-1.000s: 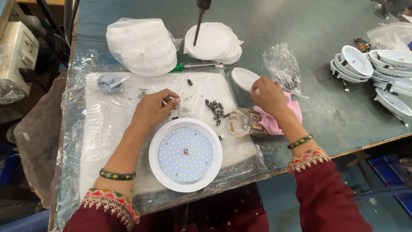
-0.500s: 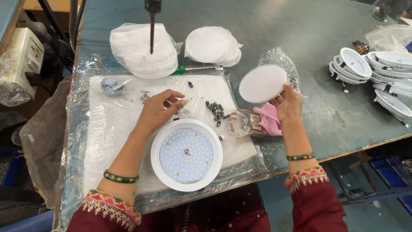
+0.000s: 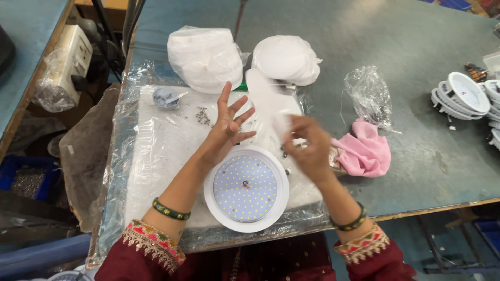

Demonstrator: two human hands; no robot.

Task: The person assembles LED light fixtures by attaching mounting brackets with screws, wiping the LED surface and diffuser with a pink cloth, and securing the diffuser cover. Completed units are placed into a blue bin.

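Head: diffuser disc between hands, above lamp.

Single head-worn view, looking steeply down from the near edge of the table, facing its far edge, close above both forearms.

The round LED panel light lies on the plastic-covered pad at the surface's near edge. Behind it sit two diffuser stacks; rightward a cloth, then stacked housings.
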